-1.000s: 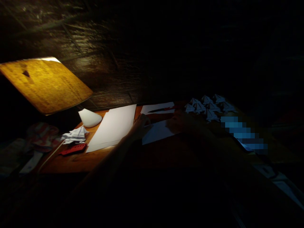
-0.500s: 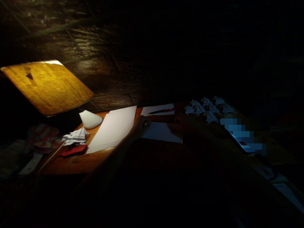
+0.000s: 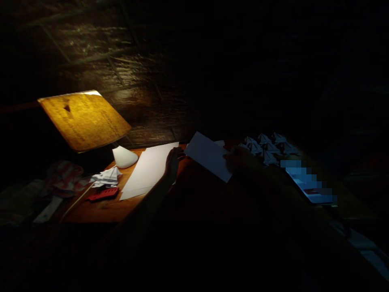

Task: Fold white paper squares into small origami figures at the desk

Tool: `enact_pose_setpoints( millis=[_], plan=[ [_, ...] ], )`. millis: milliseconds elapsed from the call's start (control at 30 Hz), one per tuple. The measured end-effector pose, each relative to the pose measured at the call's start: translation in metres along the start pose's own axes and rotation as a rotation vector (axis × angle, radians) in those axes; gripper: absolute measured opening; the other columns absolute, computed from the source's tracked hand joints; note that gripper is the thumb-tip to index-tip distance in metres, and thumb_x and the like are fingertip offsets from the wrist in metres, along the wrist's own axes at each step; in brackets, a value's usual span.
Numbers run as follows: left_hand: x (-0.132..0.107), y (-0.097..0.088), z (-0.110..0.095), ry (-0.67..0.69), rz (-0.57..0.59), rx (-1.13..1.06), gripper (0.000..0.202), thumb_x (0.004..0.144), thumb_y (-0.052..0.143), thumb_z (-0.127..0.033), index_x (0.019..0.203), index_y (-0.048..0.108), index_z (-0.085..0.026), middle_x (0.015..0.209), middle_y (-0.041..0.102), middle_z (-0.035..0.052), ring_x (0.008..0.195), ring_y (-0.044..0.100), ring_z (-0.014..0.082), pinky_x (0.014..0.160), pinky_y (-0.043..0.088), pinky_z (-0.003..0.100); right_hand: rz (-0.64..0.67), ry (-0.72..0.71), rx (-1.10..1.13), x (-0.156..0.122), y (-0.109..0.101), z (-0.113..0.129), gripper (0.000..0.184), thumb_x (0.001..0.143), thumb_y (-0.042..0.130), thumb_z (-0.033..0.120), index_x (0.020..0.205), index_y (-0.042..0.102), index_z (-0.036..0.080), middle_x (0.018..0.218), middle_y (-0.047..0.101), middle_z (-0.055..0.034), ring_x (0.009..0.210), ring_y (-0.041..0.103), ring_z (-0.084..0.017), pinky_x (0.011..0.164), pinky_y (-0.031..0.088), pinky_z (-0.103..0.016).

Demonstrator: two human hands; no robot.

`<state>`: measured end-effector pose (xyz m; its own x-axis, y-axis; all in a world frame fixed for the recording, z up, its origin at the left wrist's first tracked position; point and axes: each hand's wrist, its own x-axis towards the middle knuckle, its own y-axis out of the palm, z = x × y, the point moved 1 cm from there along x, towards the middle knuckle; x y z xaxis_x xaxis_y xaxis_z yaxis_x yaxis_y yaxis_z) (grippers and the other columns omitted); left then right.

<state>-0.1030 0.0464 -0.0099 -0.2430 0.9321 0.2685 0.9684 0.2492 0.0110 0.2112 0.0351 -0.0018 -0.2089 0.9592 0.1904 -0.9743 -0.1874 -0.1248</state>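
In the dim light my right hand (image 3: 235, 159) pinches a small white sheet of paper (image 3: 209, 155) by its right edge and holds it lifted and tilted above the wooden table (image 3: 100, 209). My left hand (image 3: 172, 162) hovers with fingers spread at the right edge of a large white sheet (image 3: 148, 169) that lies flat under the lamp light. Much of both arms is lost in shadow.
A yellow lamp shade (image 3: 83, 119) glows at the left over a white cone-shaped piece (image 3: 124, 157), crumpled folded paper (image 3: 106, 176) and a red flat object (image 3: 103, 194). Several folded paper figures (image 3: 269, 144) sit at the back right, near a blurred screen (image 3: 310, 180).
The small sheet lay flat on the table under both hands; my right hand has lifted it off and tilted it up. My left hand has let go and opened. The view shifted.
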Motion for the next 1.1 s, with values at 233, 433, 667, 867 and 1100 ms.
enact_pose_setpoints(
  millis=[233, 433, 667, 867, 1100],
  plan=[
    [-0.009, 0.038, -0.047, -0.119, 0.206, -0.312, 0.047, 0.066, 0.089, -0.044, 0.092, 0.07, -0.011, 0.096, 0.076, 0.0125, 0.096, 0.072, 0.0272, 0.088, 0.057, 0.042, 0.01, 0.01, 0.339, -0.006, 0.005, 0.005, 0.043, 0.067, 0.086, 0.049, 0.075, 0.055, 0.02, 0.078, 0.064, 0.0016, 0.068, 0.059, -0.014, 0.064, 0.044, -0.028],
    [-0.012, 0.067, -0.048, -0.214, 0.153, -0.38, 0.043, 0.062, 0.09, -0.031, 0.096, 0.071, -0.012, 0.097, 0.076, 0.01, 0.091, 0.072, 0.0251, 0.084, 0.058, 0.039, 0.022, 0.113, 0.302, -0.008, 0.008, 0.007, 0.041, 0.064, 0.088, 0.047, 0.078, 0.061, 0.02, 0.081, 0.068, -0.0003, 0.072, 0.061, -0.016, 0.066, 0.047, -0.029],
    [-0.035, 0.074, -0.026, -0.338, 0.25, -0.324, 0.039, 0.065, 0.089, -0.033, 0.091, 0.071, -0.011, 0.084, 0.074, 0.0116, 0.081, 0.071, 0.025, 0.073, 0.056, 0.035, 0.061, 0.036, 0.257, -0.003, 0.015, 0.007, 0.039, 0.065, 0.083, 0.039, 0.095, 0.065, 0.022, 0.092, 0.07, -0.0016, 0.084, 0.064, -0.018, 0.078, 0.051, -0.032],
    [-0.037, 0.079, -0.024, -0.257, 0.244, -0.324, 0.039, 0.062, 0.089, -0.037, 0.087, 0.073, -0.012, 0.083, 0.075, 0.008, 0.071, 0.068, 0.0197, 0.064, 0.054, 0.03, -0.08, -0.002, 0.166, 0.001, 0.015, -0.005, 0.041, 0.065, 0.077, 0.039, 0.098, 0.059, 0.022, 0.097, 0.069, -0.0041, 0.085, 0.064, -0.02, 0.077, 0.051, -0.035],
    [-0.042, 0.082, -0.029, -0.273, 0.261, -0.282, 0.046, 0.057, 0.091, -0.042, 0.087, 0.074, -0.011, 0.084, 0.077, 0.0104, 0.08, 0.071, 0.0244, 0.072, 0.056, 0.034, -0.123, -0.207, -0.254, -0.007, 0.016, 0.003, 0.04, 0.07, 0.07, 0.028, 0.107, 0.056, 0.021, 0.099, 0.066, -0.0059, 0.084, 0.061, -0.021, 0.078, 0.05, -0.037]
  ],
)
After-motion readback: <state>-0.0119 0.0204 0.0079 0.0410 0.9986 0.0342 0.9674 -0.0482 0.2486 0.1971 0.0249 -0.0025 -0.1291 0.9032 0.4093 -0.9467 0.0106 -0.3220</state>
